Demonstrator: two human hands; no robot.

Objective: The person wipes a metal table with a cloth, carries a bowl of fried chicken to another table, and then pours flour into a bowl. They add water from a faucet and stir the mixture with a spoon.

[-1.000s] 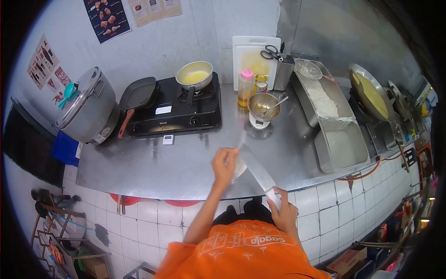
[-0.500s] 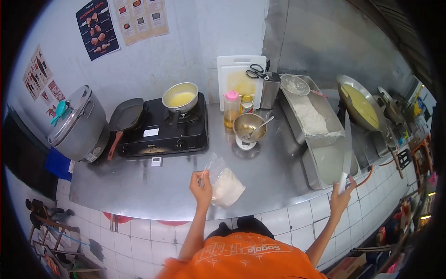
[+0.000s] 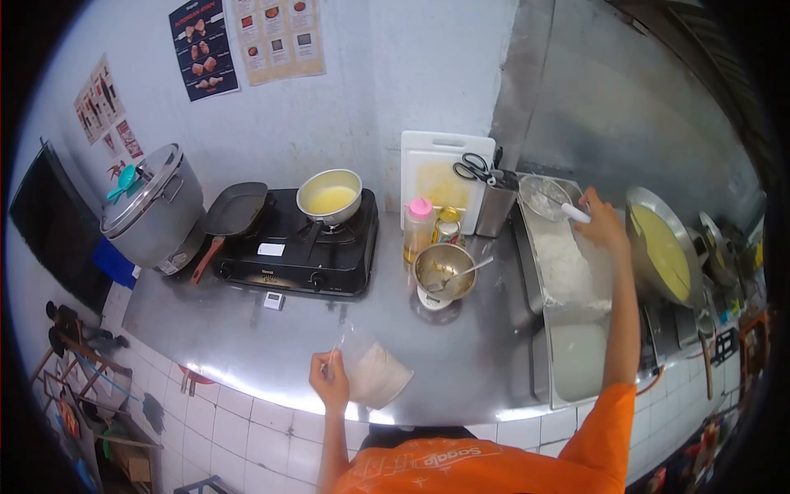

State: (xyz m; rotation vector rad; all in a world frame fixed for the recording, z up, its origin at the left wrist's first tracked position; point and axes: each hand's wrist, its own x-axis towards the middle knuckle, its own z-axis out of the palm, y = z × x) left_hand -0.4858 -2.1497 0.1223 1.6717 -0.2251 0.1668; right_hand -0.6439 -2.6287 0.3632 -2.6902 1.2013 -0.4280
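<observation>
My left hand pinches the top of a clear plastic bag with pale powder in it, at the front of the steel counter. My right hand is closed on the white handle of a knife, above the metal tray of white flour. The knife's blade points left and back, toward the strainer and the knife block. Black-handled scissors stand in that block.
A black stove bears a pot of yellow liquid and a pan. Nearby are a metal bowl, a pink-capped bottle and a cutting board. At the right is a wok; at the left, a large cooker.
My right hand has moved back with the knife, from beside the front tray to above the flour tray. My left hand and the bag have shifted slightly left; the view has shifted too.
</observation>
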